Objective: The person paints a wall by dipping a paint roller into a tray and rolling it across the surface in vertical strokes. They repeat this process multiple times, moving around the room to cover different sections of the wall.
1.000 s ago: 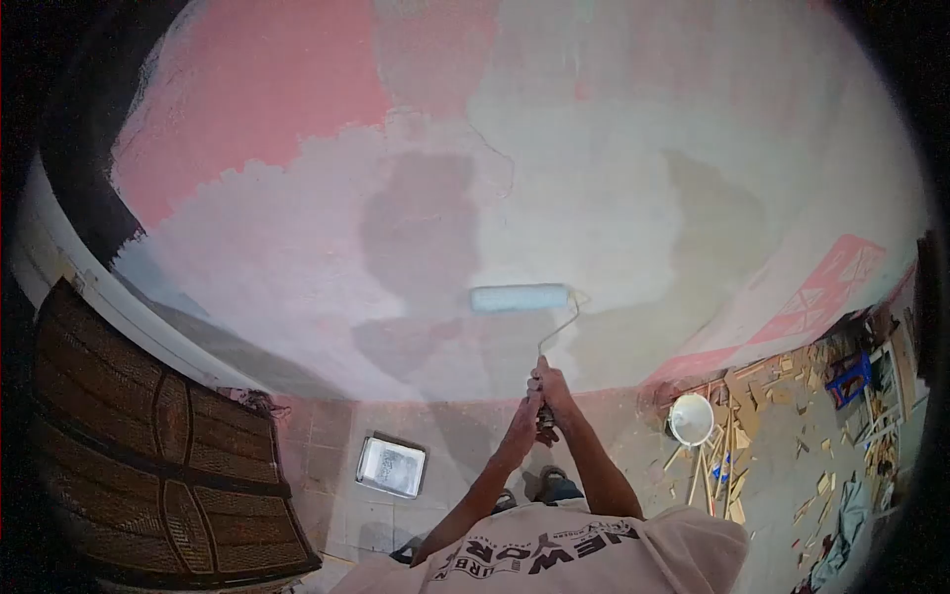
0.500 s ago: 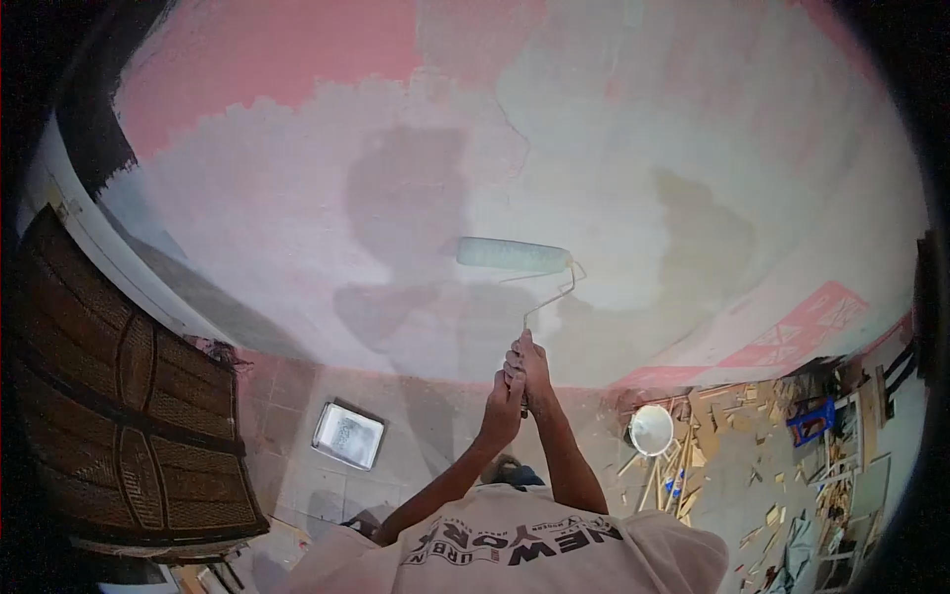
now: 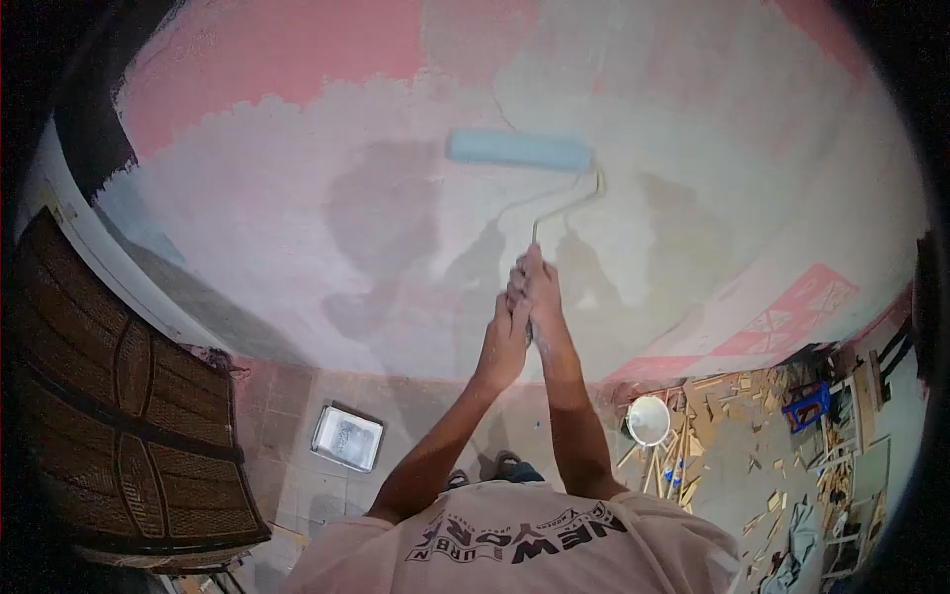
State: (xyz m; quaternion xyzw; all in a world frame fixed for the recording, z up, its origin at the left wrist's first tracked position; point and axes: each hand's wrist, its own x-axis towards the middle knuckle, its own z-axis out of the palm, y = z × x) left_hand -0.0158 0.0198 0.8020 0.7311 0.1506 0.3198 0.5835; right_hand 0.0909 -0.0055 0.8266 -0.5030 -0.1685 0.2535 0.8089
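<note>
Both of my hands grip the handle of a paint roller (image 3: 520, 149), arms stretched out in front of me. My right hand (image 3: 540, 285) wraps the upper part of the handle, just under the thin wire frame. Lower down and to the left, my left hand (image 3: 506, 342) closes round the handle's lower end, most of which is hidden by fingers. The light blue sleeve of the roller lies nearly level, over the wall (image 3: 277, 218). Whitish paint covers much of this wall, with pink showing at the upper left, the top and the lower right.
A paint tray (image 3: 348, 438) with white paint is on the tiled floor. Right of my arms stands a white bucket (image 3: 649, 421) among wood scraps (image 3: 732, 416). A blue stool (image 3: 807, 406) is farther right. A dark brown panelled door (image 3: 129, 396) fills the left side.
The roller has moved up the wall, with both hands rising along with it and the arms stretching farther. My grip on the handle stays the same.
</note>
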